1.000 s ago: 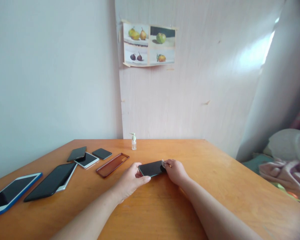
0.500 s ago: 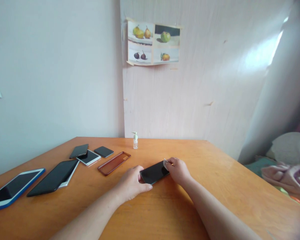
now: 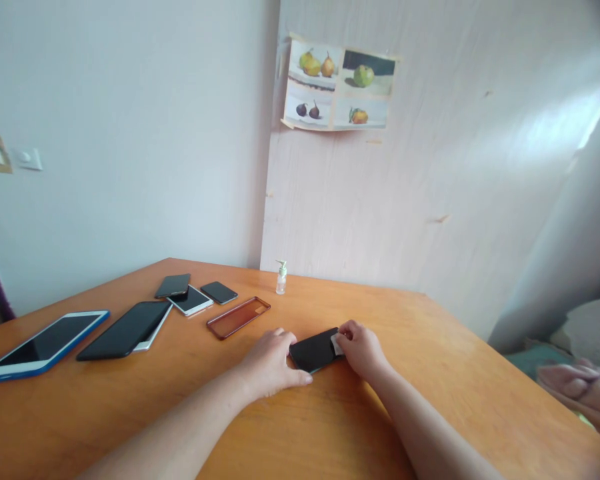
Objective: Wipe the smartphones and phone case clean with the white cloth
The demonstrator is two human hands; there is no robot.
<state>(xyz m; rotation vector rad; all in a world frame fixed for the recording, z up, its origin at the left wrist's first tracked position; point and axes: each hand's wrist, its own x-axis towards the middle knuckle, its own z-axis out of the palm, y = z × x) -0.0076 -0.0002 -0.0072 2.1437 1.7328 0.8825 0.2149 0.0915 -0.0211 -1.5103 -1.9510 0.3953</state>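
Observation:
A black smartphone [image 3: 313, 352] lies on the wooden table between my hands, its dark screen facing up. My left hand [image 3: 273, 363] grips the phone's left end, thumb along the near edge and fingers at the far corner. Pinched in my right hand [image 3: 361, 345] is a small white wipe [image 3: 337, 345], pressed on the screen near the phone's right end. To the left of the phone lies a reddish-brown translucent phone case [image 3: 239, 318]. Farther back stands a small clear pump bottle [image 3: 281, 279].
At the left lie a blue-edged white tablet [image 3: 50, 343], a black tablet [image 3: 125, 330] over a white device, a white phone [image 3: 191, 300] partly under a dark phone [image 3: 173, 285], and another dark phone [image 3: 219, 292]. A wall with fruit pictures [image 3: 340, 83] rises behind the table [image 3: 430, 373].
The view has turned and tilted, so the scene sits differently in the frame. My right hand has shifted the white wipe slightly on the screen; my left hand keeps its hold on the phone.

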